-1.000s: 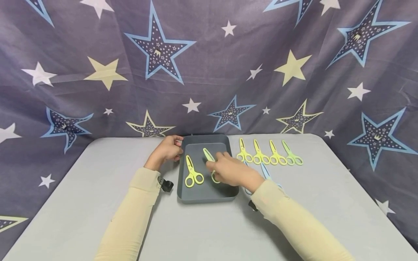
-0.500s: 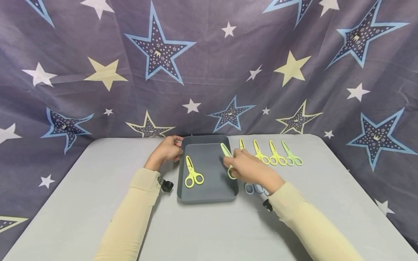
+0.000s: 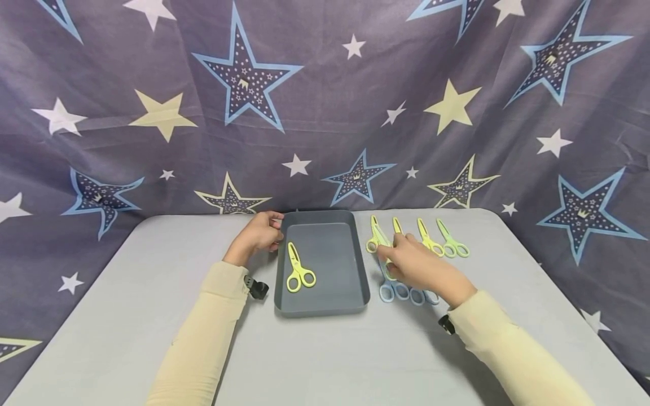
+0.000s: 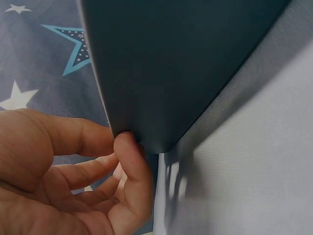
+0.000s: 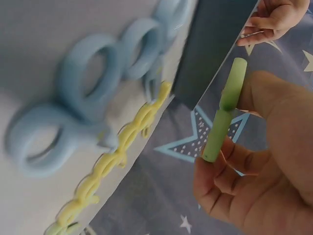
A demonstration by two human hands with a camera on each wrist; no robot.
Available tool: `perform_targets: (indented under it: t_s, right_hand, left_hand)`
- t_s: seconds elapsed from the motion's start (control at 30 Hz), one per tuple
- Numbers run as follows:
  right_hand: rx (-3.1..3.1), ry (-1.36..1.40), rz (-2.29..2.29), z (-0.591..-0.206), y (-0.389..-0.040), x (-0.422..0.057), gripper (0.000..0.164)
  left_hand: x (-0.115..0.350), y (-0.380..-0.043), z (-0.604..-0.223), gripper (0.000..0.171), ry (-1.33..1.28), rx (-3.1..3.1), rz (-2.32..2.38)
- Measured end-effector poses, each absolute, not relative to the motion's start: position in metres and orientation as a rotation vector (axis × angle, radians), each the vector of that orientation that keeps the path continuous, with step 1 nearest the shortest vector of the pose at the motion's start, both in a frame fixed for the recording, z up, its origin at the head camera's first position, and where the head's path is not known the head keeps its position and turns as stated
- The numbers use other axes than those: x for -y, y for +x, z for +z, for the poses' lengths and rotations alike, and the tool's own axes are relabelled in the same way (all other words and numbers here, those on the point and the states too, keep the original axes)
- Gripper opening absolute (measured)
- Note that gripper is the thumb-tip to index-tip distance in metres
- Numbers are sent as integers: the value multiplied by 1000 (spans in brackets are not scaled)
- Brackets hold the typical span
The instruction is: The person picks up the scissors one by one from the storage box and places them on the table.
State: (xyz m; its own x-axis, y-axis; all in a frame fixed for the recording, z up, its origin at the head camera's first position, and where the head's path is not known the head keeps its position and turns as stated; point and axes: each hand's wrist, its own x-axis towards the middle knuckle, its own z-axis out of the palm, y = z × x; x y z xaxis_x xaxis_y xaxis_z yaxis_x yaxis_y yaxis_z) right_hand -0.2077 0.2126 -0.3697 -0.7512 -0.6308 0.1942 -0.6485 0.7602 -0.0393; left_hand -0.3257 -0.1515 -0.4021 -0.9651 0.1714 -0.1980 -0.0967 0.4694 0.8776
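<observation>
My left hand [image 3: 259,232] pinches the rim of a dark grey tray [image 3: 332,248] near its far left corner, thumb and finger meeting at the edge in the left wrist view. To the right of the tray, my right hand [image 3: 418,266] holds light green scissors [image 5: 232,85] by their handles, above the table. Their tip points away from me and overlaps the leftmost yellow scissors in the head view. Below that hand lie two blue scissors [image 5: 68,73], their blades partly hidden by it. Yellow scissors [image 3: 297,261] lie alone in the tray's left half.
Behind the right hand, a row of scissors lies along the back of the table, yellow scissors [image 3: 424,230] to the left and green scissors [image 3: 444,229] at the right end. A star-patterned cloth [image 3: 325,113] hangs right behind the light grey table [image 3: 325,361].
The right hand has lifted the green scissors out of the tray and carried them right, past the tray's edge to above the blue scissors. The left hand stays at the rim.
</observation>
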Motion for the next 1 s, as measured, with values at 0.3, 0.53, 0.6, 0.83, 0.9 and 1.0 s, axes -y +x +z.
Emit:
perform_targets:
  t_s: [0.3,0.53,0.6,0.83,0.9,1.0]
  right_hand:
    - [2807,975,144,-375,-201,-248,21]
    - [2815,957,147,-381,-197,-274,21]
    - [2822,948,159,-383,-197,-281,22]
    - [2771,1001,167,-392,-194,-297,31]
    - [2762,1012,168,-393,-194,-300,31]
    - [2783,1010,194,-396,-193,-304,29]
  left_hand:
    - [151,-325,-401,66,66,-2451,1510]
    - [150,-324,-400,67,78,-2454,1509]
    - [150,-324,-400,67,78,-2450,1512]
    - [151,-323,-400,67,80,-2438,1520]
    - [151,-323,-400,66,78,-2438,1520]
    - [150,-323,-399,67,77,-2437,1520]
